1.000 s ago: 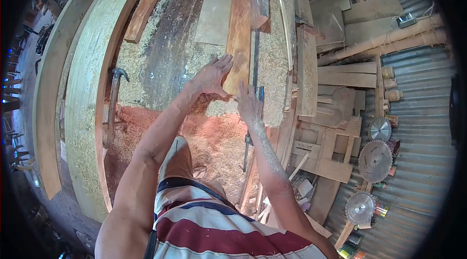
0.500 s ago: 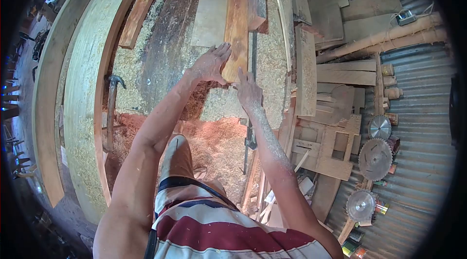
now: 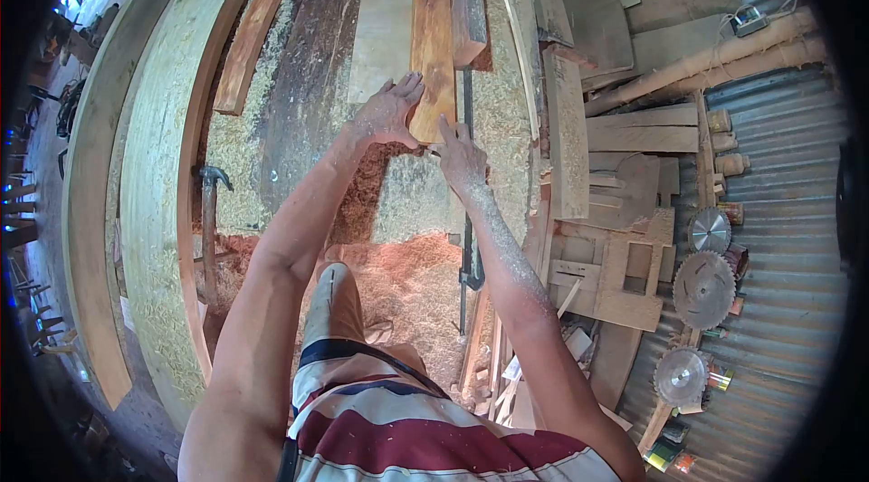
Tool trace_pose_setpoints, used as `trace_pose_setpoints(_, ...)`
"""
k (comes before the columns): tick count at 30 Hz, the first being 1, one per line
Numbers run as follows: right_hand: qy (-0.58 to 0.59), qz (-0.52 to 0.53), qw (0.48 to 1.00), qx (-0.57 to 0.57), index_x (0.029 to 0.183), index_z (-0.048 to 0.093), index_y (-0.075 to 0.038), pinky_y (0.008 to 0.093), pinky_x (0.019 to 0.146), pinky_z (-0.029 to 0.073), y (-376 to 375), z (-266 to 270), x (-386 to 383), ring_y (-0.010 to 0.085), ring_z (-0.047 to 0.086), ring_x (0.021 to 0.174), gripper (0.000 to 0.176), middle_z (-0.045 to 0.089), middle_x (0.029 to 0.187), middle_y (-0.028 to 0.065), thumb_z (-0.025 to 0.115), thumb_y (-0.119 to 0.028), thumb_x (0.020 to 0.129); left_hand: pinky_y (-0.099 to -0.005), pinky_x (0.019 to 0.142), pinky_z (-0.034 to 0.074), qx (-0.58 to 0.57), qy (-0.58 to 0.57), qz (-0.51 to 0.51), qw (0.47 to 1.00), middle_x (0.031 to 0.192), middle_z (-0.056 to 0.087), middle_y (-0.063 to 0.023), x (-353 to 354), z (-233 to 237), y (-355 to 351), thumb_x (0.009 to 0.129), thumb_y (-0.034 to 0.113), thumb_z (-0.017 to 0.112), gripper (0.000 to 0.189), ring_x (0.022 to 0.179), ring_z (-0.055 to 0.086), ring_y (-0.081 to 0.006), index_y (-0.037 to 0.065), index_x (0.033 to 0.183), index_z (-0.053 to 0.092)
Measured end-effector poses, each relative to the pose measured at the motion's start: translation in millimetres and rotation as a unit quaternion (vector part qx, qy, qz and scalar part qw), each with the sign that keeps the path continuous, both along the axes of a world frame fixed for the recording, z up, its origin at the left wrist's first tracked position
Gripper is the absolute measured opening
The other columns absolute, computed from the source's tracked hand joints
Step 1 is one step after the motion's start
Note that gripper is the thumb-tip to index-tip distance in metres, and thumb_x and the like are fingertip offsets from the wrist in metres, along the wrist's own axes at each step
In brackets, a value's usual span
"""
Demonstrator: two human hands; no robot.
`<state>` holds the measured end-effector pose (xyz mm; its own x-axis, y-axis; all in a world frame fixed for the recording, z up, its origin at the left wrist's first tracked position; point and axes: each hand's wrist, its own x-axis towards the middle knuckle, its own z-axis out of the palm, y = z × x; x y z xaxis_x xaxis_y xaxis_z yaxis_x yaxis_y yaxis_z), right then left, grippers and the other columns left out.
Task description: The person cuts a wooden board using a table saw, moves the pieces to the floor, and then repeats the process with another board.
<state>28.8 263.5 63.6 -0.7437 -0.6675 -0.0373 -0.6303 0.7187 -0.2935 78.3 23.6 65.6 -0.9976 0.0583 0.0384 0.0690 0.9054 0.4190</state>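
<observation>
An orange-brown plank (image 3: 433, 38) lies lengthwise on the dusty workbench (image 3: 312, 57). My left hand (image 3: 391, 113) rests against the plank's left edge near its close end, fingers spread. At the close end, my right hand (image 3: 462, 156) touches the wood with its index finger stretched out; its other fingers are partly curled. Left of the plank is a pale flat board (image 3: 385, 20), and to its right a thicker wood block (image 3: 467, 7). A dark metal fence strip (image 3: 467, 102) runs beside the plank's right edge.
A hammer (image 3: 209, 219) lies at the left by long boards (image 3: 149, 183). Sawdust (image 3: 398, 278) covers the area by my legs. Stacked offcuts (image 3: 606, 256) stand to the right, with round saw blades (image 3: 704, 290) along the corrugated metal wall (image 3: 778, 238).
The plank and both hands stand slightly higher and further left in view, and the whole scene has shifted a little with the camera. My hands keep nearly the same hold on the plank.
</observation>
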Motion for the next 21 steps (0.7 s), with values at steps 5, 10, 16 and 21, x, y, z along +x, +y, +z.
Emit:
trace_pose_setpoints(5, -0.007, 0.002, 1.000, -0.005, 0.163, 0.045, -0.023, 0.0557, 0.088, 0.056, -23, 4, -28, 0.0417, 0.071, 0.109, 0.065, 0.058, 0.136, 0.0157, 0.065, -0.024, 0.102, -0.0528, 0.133, 0.025, 0.000, -0.010, 0.010, 1.000, 0.177, 0.025, -0.0206, -27, -3, -18, 0.056, 0.047, 0.093, 0.137, 0.165, 0.021, -0.0350, -0.001, 0.167, 0.029)
trace_pose_setpoints(10, -0.002, 0.003, 1.000, 0.007, 0.163, 0.045, -0.024, 0.0563, 0.090, 0.056, -40, -4, -58, 0.0422, 0.071, 0.110, 0.064, 0.058, 0.139, 0.0160, 0.064, -0.024, 0.101, -0.0540, 0.129, 0.031, -0.006, 0.007, 0.054, 0.998, 0.173, 0.031, -0.0229, -47, -2, -28, 0.053, 0.042, 0.097, 0.133, 0.162, 0.026, -0.0386, -0.003, 0.162, 0.036)
trace_pose_setpoints(16, -0.030, -0.020, 0.999, 0.017, 0.163, 0.047, -0.023, 0.0538, 0.094, 0.056, -65, 13, -78, 0.0425, 0.070, 0.112, 0.063, 0.064, 0.132, 0.0191, 0.066, -0.028, 0.103, -0.0493, 0.096, 0.058, 0.168, -0.096, 0.187, 0.963, 0.119, 0.075, -0.0273, -39, 20, -14, 0.077, 0.032, 0.087, 0.085, 0.114, 0.072, -0.0438, 0.000, 0.149, 0.055)
trace_pose_setpoints(21, -0.055, -0.047, 0.996, 0.042, 0.163, 0.046, -0.028, 0.0544, 0.096, 0.055, -84, 17, -99, 0.0443, 0.069, 0.115, 0.068, 0.068, 0.127, 0.0232, 0.070, -0.034, 0.100, -0.0455, 0.084, 0.061, 0.334, 0.058, 0.295, 0.893, 0.097, 0.079, -0.0246, -57, -43, -9, 0.088, 0.026, 0.079, 0.042, 0.094, 0.078, -0.0394, 0.004, 0.124, 0.077)
